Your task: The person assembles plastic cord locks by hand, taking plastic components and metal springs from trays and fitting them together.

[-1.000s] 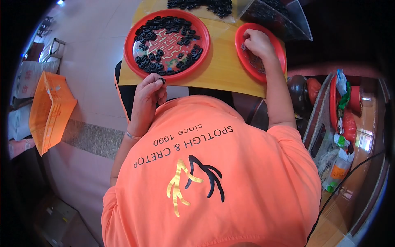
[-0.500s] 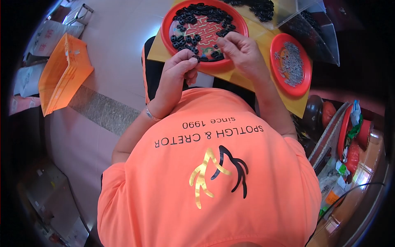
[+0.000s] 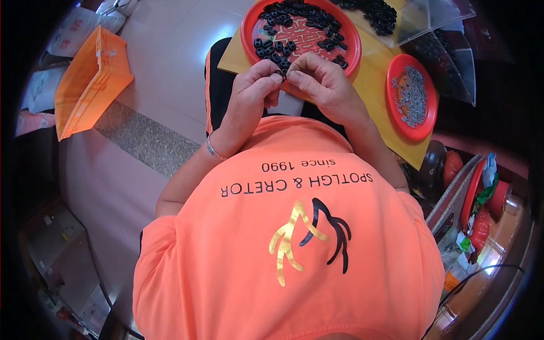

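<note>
My left hand point(image 3: 253, 93) pinches a small black piece point(image 3: 283, 74) between thumb and forefinger, just off the near rim of a red round tray point(image 3: 357, 50). Many black two-holed pieces point(image 3: 274, 47) lie on that tray. Close against it from the right comes my right hand point(image 3: 324, 85), its thumb and forefinger pressed together at the black piece; whatever they hold is too small to make out. A smaller red tray point(image 3: 433, 107) to the right carries many small grey metal-looking pieces point(image 3: 415, 96).
Both trays stand on a yellow wooden table point(image 3: 368, 73). More black pieces point(image 3: 379, 16) and a clear plastic box point(image 3: 466, 68) are at its back right. An orange basket point(image 3: 93, 85) stands on the left. Bags and red items point(image 3: 481, 226) lie at the right.
My right hand has left the smaller tray, passed over the larger tray and met my left hand. The view has shifted, so the table appears farther right. My left hand still pinches the black piece.
</note>
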`<state>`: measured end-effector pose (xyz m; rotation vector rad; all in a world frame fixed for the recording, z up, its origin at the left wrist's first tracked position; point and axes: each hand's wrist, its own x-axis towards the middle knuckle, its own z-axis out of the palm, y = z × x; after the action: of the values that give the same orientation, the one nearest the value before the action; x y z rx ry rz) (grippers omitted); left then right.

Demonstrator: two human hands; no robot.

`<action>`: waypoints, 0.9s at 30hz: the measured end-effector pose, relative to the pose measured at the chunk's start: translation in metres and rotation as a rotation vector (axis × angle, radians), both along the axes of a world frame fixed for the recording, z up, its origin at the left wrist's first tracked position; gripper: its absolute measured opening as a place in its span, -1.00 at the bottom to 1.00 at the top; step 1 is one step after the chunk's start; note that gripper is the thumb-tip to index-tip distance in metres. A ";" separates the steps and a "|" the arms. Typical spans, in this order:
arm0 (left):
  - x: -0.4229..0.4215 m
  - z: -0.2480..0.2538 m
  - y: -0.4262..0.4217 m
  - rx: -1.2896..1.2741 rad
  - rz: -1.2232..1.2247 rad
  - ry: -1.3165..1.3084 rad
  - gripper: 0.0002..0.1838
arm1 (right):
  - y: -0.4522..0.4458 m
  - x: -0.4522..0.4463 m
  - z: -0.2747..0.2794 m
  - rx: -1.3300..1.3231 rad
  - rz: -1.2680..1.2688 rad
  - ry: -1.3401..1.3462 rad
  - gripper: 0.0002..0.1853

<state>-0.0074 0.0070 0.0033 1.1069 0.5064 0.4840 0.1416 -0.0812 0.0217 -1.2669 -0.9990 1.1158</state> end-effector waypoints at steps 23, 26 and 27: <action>0.000 -0.004 -0.002 -0.049 -0.105 0.034 -0.83 | 0.000 0.002 -0.004 -0.064 -0.088 -0.229 -0.78; 0.000 -0.005 -0.001 -0.005 -0.120 0.030 -0.84 | 0.000 0.004 -0.006 -0.073 -0.056 -0.274 -0.79; 0.000 -0.005 -0.001 0.013 -0.125 0.029 -0.84 | -0.001 0.005 -0.006 -0.087 -0.037 -0.283 -0.80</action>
<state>-0.0079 0.0057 -0.0016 1.1523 0.4563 0.3628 0.1466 -0.0824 0.0153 -1.5378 -1.1402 0.9777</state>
